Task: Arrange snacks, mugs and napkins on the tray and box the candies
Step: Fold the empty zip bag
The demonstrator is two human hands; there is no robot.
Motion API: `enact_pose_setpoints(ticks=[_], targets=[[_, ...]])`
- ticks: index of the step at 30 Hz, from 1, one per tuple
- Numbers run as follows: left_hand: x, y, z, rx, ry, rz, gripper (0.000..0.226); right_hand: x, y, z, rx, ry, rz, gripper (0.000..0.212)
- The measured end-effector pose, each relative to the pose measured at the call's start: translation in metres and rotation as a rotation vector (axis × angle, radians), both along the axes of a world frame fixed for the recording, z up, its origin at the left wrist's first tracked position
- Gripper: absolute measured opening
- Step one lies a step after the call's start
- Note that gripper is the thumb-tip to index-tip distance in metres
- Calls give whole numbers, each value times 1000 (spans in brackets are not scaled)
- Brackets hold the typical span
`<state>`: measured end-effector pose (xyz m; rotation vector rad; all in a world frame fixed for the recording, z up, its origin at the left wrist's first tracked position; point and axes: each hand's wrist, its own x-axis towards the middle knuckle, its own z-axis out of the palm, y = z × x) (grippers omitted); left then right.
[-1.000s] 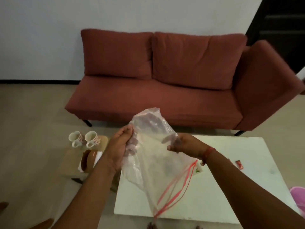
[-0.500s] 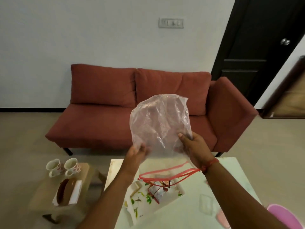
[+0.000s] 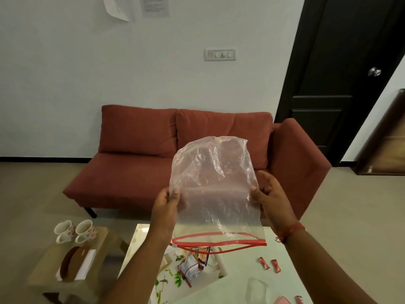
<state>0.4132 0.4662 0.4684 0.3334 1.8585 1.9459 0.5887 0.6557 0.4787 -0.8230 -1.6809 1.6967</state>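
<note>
I hold a clear plastic zip bag upside down, its red-edged mouth hanging open at the bottom. My left hand grips its left edge and my right hand grips its right edge. Below the mouth, snack packets lie on a white floral tray on the white table. Small red candies lie on the table to the right, with a clear lid or box nearby. Two floral mugs and a napkin holder stand on a low side table at the left.
A red sofa stands behind the table against the white wall. A dark door is at the right. A pink object shows at the bottom edge of the table.
The view tilted up from the table to the wall. The bag went from hanging sideways to held upside down and spread wide; snack packets now lie on the tray beneath it.
</note>
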Motion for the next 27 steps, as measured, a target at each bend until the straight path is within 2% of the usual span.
enact_pose_setpoints(ticks=[3, 7, 11, 17, 22, 24, 27], targets=[[11, 7, 7, 30, 80, 58, 42, 13, 16, 4, 120, 11, 70, 60], [23, 10, 18, 137, 134, 12, 57, 26, 21, 18, 141, 74, 140, 50], [28, 8, 23, 43, 294, -21, 46, 34, 28, 21, 111, 92, 127, 45], [29, 6, 34, -90, 300, -39, 28, 41, 29, 29, 77, 17, 165, 38], [23, 1, 40, -186, 425, -173, 33, 48, 33, 30, 434, -180, 177, 51], [20, 0, 44, -228, 541, -155, 31, 45, 32, 33, 577, -226, 110, 44], [13, -1, 45, -292, 754, -114, 20, 40, 26, 41, 740, -256, 0, 22]])
